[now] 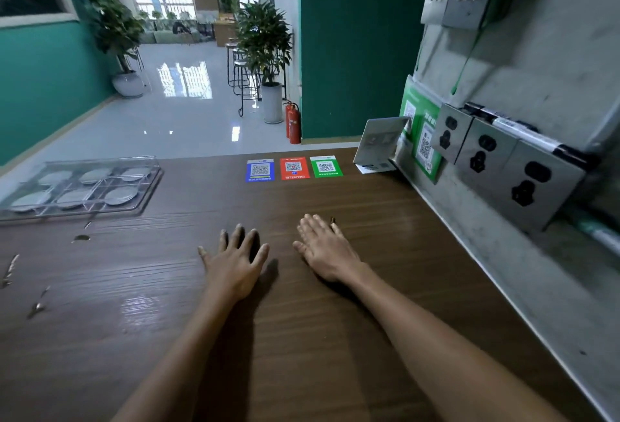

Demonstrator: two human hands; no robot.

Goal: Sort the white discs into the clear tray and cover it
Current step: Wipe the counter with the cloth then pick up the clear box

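A clear plastic tray (149,186) lies at the far left of the brown wooden table (302,337). Its compartments hold several white discs (120,195), and a clear lid lies over it. My left hand (235,262) rests flat on the table near the middle, palm down, fingers spread, holding nothing. My right hand (327,250) lies flat beside it, a hand's width to the right, fingers together and extended, also holding nothing. Both hands are well to the right of the tray and apart from it.
Blue, red and green QR code cards (294,168) lie at the table's far edge. A small white stand card (380,144) sits at the far right. A grey wall with metal sockets (503,166) borders the right side. Small chips mark the table's left.
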